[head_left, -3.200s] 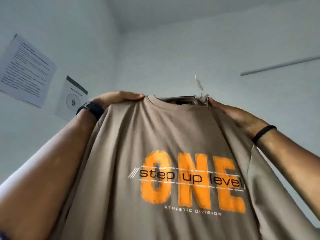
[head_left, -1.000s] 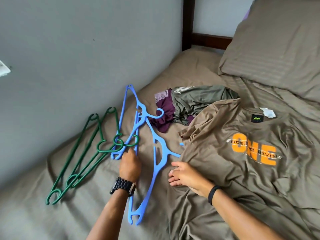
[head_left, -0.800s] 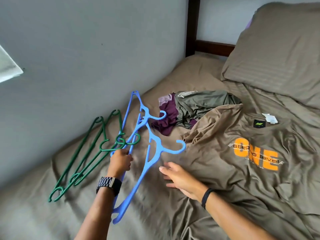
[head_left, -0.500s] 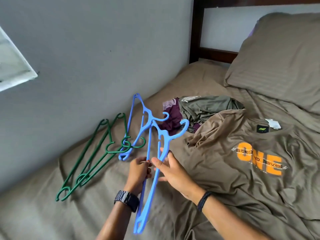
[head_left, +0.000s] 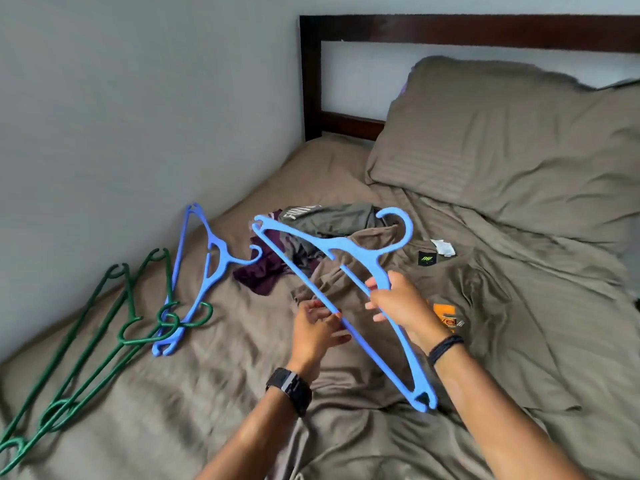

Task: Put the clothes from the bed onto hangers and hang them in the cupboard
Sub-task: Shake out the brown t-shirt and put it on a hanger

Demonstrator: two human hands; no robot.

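Observation:
I hold a blue plastic hanger in the air above the bed, its hook pointing up and to the right. My right hand grips its upper arm near the neck. My left hand pinches its lower bar. Beneath it a brown T-shirt with an orange print lies spread out on the bed. A crumpled olive garment and a purple garment lie behind the shirt.
A second blue hanger and several green hangers lie on the sheet along the grey wall at the left. A brown pillow leans on the dark wooden headboard at the back right.
The shirt, held up earlier, now lies on the bed. My left hand picked one blue hanger from the pile, my right hand joined, and the hanger swung over the shirt.

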